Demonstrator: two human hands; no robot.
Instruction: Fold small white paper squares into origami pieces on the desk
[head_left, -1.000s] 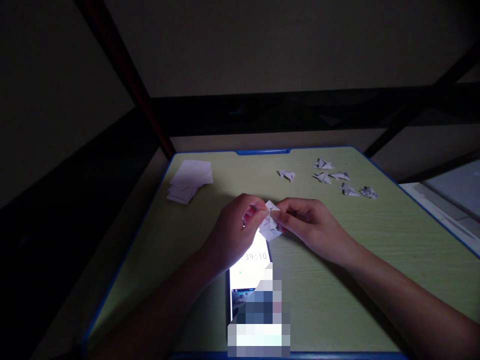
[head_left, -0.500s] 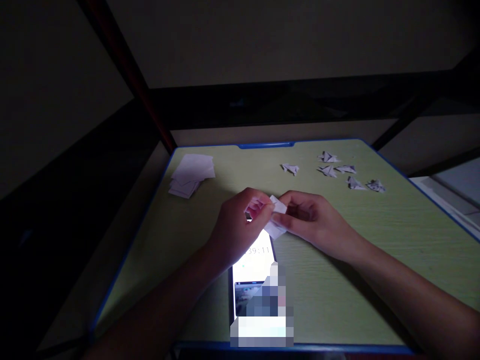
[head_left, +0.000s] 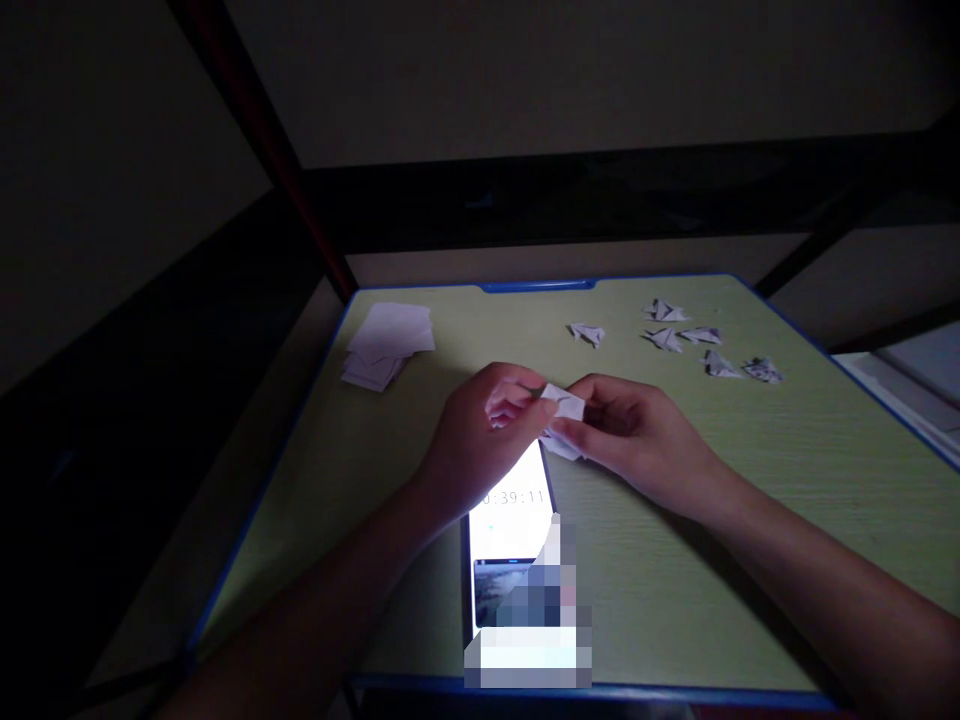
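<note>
A small piece of folded white paper [head_left: 564,404] is pinched between both hands above the middle of the table. My left hand [head_left: 491,420] grips its left side between thumb and fingers. On the right side, my right hand [head_left: 631,425] holds the same paper, its thumb pressed on the lower part. Parts of the folds are hidden behind the fingers. Beneath my left hand lies a lit phone [head_left: 504,530] showing a clock-like number; its lower part is pixelated.
A stack of white paper sheets [head_left: 391,332] lies at the table's far left. One folded paper figure [head_left: 587,333] sits at the back middle, with several more folded figures [head_left: 664,340] to its right. The pale green table [head_left: 750,560] has a blue edge.
The paper has turned a little in my fingers, its upper flap now lying more level. The whole view has shifted slightly. Both hands keep their hold.
</note>
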